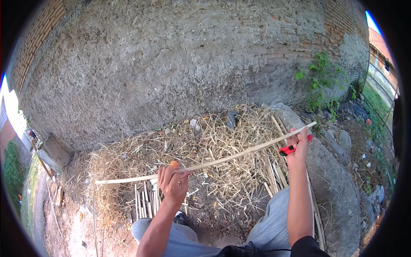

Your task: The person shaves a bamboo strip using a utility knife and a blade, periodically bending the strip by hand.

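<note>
A long, pale bamboo strip (227,159) runs across in front of me, rising from lower left to upper right and bowing slightly. My left hand (173,182) is closed around it left of the middle, with something orange wrapped on one of its fingers (174,164). Near the strip's right end, my right hand (297,147) is closed on a red and black hand tool (286,150), its fingers also against the strip. The tool's working edge is hidden. Below the strip lies a heap of pale shavings (231,180).
Ahead stands a rough plastered wall (184,64). More strips lie beside my left leg (145,203) and near my right knee (274,171). A long stone block (334,192) flanks me on the right. A green plant (319,81) grows by the wall.
</note>
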Demonstrator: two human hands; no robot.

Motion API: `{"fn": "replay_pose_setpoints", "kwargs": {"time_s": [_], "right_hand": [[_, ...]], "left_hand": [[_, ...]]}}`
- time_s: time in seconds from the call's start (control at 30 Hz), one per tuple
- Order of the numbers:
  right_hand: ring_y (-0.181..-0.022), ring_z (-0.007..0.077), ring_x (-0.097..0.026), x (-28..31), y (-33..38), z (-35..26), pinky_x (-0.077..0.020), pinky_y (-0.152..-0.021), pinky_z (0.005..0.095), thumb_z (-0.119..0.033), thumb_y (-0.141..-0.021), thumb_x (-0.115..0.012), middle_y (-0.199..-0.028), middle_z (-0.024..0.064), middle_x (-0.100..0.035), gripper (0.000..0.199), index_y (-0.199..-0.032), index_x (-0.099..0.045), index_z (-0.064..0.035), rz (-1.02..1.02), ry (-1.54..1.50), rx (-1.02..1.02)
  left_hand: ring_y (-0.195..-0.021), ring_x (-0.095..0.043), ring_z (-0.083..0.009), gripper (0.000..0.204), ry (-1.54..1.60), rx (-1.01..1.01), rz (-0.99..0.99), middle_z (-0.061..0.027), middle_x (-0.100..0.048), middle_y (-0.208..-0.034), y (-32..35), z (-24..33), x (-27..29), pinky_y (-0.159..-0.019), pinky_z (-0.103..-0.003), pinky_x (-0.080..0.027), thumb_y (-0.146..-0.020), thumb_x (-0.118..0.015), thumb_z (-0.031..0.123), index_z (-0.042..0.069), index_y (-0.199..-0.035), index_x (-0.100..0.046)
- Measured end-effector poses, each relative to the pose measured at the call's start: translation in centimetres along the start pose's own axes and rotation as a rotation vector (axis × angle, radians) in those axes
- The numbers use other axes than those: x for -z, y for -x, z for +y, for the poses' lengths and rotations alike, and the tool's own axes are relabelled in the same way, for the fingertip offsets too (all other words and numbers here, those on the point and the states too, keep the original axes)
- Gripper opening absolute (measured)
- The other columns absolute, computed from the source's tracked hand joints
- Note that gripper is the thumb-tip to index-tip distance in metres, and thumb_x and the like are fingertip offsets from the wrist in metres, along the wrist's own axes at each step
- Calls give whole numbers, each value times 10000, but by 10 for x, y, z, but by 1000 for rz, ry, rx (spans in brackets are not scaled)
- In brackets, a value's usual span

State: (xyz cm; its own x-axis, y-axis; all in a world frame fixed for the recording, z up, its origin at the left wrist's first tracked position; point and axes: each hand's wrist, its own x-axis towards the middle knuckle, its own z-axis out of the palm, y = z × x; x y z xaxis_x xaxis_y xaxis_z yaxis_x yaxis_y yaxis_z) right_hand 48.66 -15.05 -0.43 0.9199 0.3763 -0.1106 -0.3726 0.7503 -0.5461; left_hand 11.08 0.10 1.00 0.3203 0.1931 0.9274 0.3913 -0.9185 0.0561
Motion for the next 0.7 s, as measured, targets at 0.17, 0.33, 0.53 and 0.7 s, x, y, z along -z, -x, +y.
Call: {"fn": "replay_pose_setpoints", "kwargs": {"time_s": [0.17, 0.33, 0.53, 0.7], "right_hand": [[-649, 68, -489, -17, 78, 62, -557, -849, 320, -371, -885, -731, -1200, 178, -602, 623, -1281, -518, 61, -6, 253, -185], [-793, 89, -610, -24, 135, 93, -611, -744, 319, -217, -910, -710, -1086, 129, -621, 418, -1189, -577, 64, -250, 346, -382], [-787, 148, -659, -25, 110, 94, -611, -670, 305, -70, -943, -620, -907, 101, -677, 172, -1081, -614, 33, -259, 337, -337], [-806, 162, -677, -36, 96, 74, -593, -658, 308, -57, -939, -617, -919, 109, -685, 159, -1070, -621, 33, -282, 332, -246]], "left_hand": [[-650, -590, -220, 179, -12, -69, -2, -117, -678, -997, 8, 11, -11, -574, -343, -406, -687, -771, -14, 23, -708, -598], [-708, -601, -229, 141, -68, -92, -123, -115, -665, -1003, 13, 40, -17, -590, -354, -425, -709, -751, -10, 6, -753, -619], [-1122, -601, -380, 508, 330, 333, -571, -201, -513, -1350, 2, 67, -1, -935, -478, -480, -846, -727, 146, 38, -1303, -534], [-1107, -587, -393, 567, -22, 152, -694, -217, -545, -1304, -31, 38, 45, -966, -500, -447, -896, -680, 284, 23, -1356, -472]]}}
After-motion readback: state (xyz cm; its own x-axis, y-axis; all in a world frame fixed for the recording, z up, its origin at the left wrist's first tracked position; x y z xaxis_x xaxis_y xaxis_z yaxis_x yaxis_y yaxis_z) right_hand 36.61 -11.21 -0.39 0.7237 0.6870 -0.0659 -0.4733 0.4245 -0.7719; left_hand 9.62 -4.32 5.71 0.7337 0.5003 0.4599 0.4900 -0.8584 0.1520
